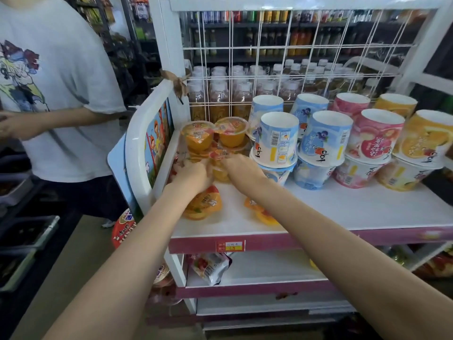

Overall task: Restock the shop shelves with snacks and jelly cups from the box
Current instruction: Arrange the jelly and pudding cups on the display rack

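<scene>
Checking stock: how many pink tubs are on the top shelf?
3 visible: one at the back, one stacked in front on another. More may be hidden behind.

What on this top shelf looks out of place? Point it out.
Two jelly cups lie tipped at the shelf front: one under the left forearm, one under the right, while the others stand stacked by the hands. The big tubs are stacked upside down.

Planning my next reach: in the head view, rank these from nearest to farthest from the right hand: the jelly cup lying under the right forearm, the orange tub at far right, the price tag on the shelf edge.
From the right hand:
1. Jelly cup, just below on the shelf.
2. Price tag, lower, on the front edge.
3. Orange tub, far right.
</scene>
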### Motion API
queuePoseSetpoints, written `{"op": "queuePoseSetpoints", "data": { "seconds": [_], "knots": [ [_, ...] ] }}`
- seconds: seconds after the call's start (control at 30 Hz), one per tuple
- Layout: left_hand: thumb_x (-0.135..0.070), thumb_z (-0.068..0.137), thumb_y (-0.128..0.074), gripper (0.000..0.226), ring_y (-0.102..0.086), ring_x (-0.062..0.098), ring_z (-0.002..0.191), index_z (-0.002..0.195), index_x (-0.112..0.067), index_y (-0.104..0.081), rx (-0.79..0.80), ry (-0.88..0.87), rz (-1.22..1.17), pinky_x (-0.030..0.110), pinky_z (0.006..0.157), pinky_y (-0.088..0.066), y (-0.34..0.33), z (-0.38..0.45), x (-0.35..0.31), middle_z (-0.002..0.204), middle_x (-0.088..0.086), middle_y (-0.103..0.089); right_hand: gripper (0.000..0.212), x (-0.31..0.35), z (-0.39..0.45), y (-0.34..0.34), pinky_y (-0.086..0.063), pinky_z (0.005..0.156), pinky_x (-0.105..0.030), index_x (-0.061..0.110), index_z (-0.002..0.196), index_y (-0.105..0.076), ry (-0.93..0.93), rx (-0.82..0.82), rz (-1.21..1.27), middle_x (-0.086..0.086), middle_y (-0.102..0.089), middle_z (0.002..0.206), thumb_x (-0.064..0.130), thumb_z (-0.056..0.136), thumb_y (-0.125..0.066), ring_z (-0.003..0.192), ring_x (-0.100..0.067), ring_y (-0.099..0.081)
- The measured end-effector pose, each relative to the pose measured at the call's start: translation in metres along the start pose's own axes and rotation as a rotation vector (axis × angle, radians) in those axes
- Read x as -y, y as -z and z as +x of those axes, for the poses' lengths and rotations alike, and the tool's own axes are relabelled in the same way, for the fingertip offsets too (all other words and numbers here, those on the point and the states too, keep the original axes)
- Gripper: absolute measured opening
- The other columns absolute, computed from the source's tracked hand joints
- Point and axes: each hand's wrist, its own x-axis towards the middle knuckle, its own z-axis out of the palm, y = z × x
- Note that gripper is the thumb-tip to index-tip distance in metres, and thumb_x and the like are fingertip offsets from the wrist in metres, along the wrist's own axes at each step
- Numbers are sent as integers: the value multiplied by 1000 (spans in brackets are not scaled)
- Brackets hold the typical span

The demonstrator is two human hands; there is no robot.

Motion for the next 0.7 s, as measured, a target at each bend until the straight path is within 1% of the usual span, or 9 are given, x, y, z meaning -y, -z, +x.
{"op": "queuePoseSetpoints", "data": {
  "seconds": [0.03, 0.1, 0.17, 0.27, 0.37, 0.47, 0.57, 0.63, 0.7],
  "knots": [
    [-48, 95, -29, 48, -28, 44, 133, 141, -35, -27, 8, 34, -1, 52, 107, -30, -2, 8, 4, 147, 21, -30, 34, 0, 2, 1, -44, 87, -36, 8, 121, -55, -2, 15, -19, -13, -59, 120, -3, 91, -44, 114, -31, -54],
    [-47, 96, -31, 48, -31, 46, 131, 142, -35, -27, -4, 65, 1, 53, 105, -32, -4, 12, 5, 146, 22, -31, 34, 1, 0, 2, -45, 84, -37, 8, 120, -55, -6, 24, -78, -13, -60, 117, -4, 91, -41, 112, -32, -56],
    [-44, 97, -34, 45, -36, 42, 127, 140, -31, -34, -45, 23, -1, 48, 104, -35, -3, 7, 1, 143, 20, -36, 34, 1, -4, 1, -44, 78, -36, 7, 116, -56, -8, 26, -128, -13, -61, 113, -7, 89, -42, 108, -33, -58],
    [-39, 99, -36, 41, -37, 34, 128, 137, -24, -40, -88, -84, -56, 40, 103, -32, -6, -2, -3, 141, 15, -41, 34, -5, -15, 0, -42, 72, -35, 4, 114, -57, -29, 37, -132, -13, -61, 112, -10, 86, -42, 106, -32, -58],
    [-39, 97, -40, 44, -28, 35, 135, 140, -27, -37, -79, -107, -108, 46, 110, -26, -12, 7, -1, 146, 13, -35, 34, -4, -20, 7, -44, 76, -36, 3, 113, -57, -29, 22, -133, -14, -60, 113, -11, 86, -42, 108, -32, -57],
    [-41, 96, -38, 44, -22, 38, 138, 139, -30, -36, -41, -88, -96, 53, 110, -25, -13, 12, 1, 148, 14, -32, 35, 4, -19, 9, -45, 81, -36, 3, 116, -55, -11, 8, -107, -15, -59, 115, -10, 86, -41, 110, -32, -56],
    [-41, 96, -37, 43, -35, 35, 131, 138, -29, -40, -46, -93, -21, 52, 105, -33, -11, 7, 4, 142, 11, -42, 34, 4, -18, 6, -45, 81, -35, 4, 114, -55, -21, 10, -111, -13, -59, 115, -9, 87, -40, 109, -31, -56],
    [-31, 96, -43, 38, -50, 30, 118, 134, -27, -46, -56, -94, -7, 42, 95, -44, -8, 5, 3, 133, 8, -52, 32, 4, -19, 6, -45, 79, -35, 5, 111, -57, -39, 27, -112, -13, -60, 114, -9, 87, -41, 109, -31, -56],
    [-19, 94, -48, 37, -56, 27, 109, 131, -28, -50, -70, -78, -33, 34, 85, -47, -4, 5, 0, 127, 6, -57, 32, 5, -19, 7, -45, 78, -35, 5, 109, -57, -50, 31, -117, -13, -60, 113, -10, 85, -44, 108, -31, -57]
  ]
}}
